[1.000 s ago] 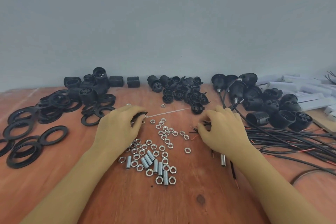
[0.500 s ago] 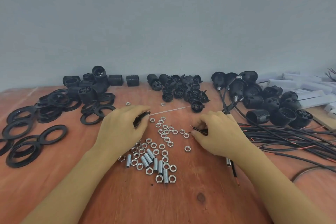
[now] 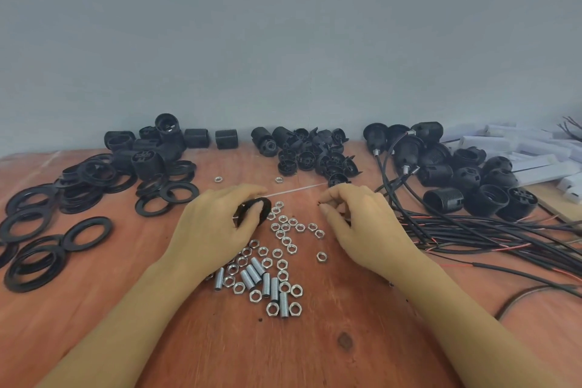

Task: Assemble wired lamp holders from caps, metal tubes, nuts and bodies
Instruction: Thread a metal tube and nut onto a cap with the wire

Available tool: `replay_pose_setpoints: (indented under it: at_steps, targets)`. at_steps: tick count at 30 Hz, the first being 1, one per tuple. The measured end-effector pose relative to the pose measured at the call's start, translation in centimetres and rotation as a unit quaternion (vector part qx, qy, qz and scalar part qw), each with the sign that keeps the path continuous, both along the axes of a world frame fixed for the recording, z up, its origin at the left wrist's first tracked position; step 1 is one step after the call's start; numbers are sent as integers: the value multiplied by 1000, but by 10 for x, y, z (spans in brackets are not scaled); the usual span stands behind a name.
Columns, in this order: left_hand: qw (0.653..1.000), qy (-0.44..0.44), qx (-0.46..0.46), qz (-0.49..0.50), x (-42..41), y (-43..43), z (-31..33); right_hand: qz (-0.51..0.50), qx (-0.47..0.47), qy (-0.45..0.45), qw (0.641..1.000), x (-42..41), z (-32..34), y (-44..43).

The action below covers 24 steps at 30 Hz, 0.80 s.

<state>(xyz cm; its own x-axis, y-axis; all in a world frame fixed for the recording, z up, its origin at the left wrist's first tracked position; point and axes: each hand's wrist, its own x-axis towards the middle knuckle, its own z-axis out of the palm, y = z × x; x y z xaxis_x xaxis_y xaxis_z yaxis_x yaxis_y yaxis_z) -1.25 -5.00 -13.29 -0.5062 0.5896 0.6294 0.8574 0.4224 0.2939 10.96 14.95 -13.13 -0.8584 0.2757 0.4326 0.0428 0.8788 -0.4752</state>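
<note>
Lamp-holder cap held in the left hand, just above the scattered nuts at mid tabletop.
Left fingers curl round the cap; the right hand, near it, pinches the tip of a black wire with curled fingers. Metal tubes lie between the wrists.

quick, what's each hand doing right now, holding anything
left hand: closed round a black cap
right hand: fingertips pinching a thin wire, mostly hidden
</note>
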Motion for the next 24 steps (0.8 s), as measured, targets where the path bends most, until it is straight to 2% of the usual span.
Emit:
replay_pose_setpoints:
  at_steps: [3, 9, 14, 19, 22, 24]
  targets:
    - [999, -21, 7, -38, 3, 1, 0, 40, -18, 34, 998, 0, 0, -8]
    - [993, 4, 12, -116, 8, 8, -1, 79, -72, 99, 989, 2, -1, -28]
    - [979, -86, 77, -167, 16, 13, -3, 110, -79, 160, 978, 1, 1, -46]
    - [978, -63, 142, -136, 20, 21, 0, 131, -90, 163, 974, 1, 0, -43]
    - [983, -27, 137, -118, 18, 22, -2, 120, -90, 114, 982, 1, -2, -38]
    - [986, -20, 128, -105, 15, 19, -2, 105, -49, 69, 991, 1, -4, -33]
